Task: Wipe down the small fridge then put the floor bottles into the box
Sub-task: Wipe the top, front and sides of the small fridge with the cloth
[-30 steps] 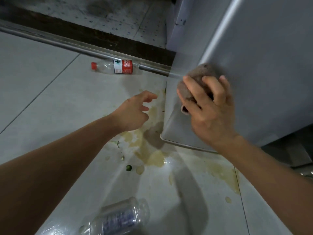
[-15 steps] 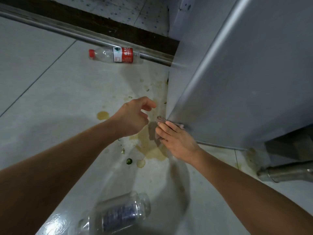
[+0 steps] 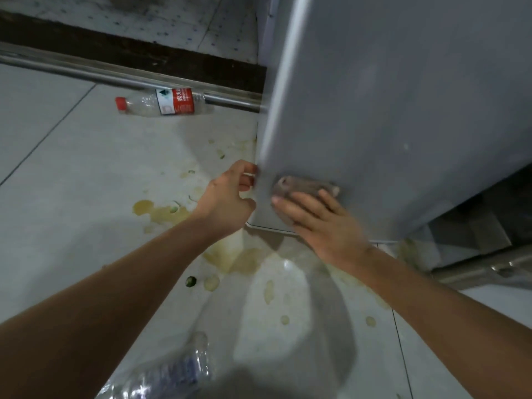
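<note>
A soft, limp cloth (image 3: 305, 188) is pressed flat to the fridge (image 3: 403, 125) under the right hand (image 3: 319, 223), fingers spread; the left hand (image 3: 227, 197) pinches the fridge's corner edge.

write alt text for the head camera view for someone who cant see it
A person's right hand presses a grey cloth flat against the lower front of a small grey fridge, while the left hand holds the fridge's bottom corner edge. On the stained tile floor lie a red-capped water bottle by a metal rail and a clear bottle nearer the camera.
</note>
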A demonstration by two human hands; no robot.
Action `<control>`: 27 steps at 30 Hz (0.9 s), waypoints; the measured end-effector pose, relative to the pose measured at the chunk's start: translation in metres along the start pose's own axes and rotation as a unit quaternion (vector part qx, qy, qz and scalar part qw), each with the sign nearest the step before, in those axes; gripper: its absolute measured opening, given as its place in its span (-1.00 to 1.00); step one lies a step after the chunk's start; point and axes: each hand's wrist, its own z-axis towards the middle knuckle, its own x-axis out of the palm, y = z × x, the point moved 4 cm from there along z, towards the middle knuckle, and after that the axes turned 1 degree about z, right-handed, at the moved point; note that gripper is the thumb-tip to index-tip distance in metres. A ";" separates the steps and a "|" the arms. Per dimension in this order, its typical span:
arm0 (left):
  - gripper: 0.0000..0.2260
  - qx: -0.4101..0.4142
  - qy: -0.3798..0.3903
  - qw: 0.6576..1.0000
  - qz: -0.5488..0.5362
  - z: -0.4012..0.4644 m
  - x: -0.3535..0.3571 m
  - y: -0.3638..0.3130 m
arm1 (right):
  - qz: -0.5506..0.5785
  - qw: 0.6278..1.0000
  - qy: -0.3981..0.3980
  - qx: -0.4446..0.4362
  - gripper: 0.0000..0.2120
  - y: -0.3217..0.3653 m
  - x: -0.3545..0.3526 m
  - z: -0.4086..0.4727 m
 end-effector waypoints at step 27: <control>-0.81 -0.011 -0.149 0.986 0.075 -0.003 0.014 -0.010 | 0.004 0.984 0.160 -0.074 -0.49 -0.039 -0.007 -0.087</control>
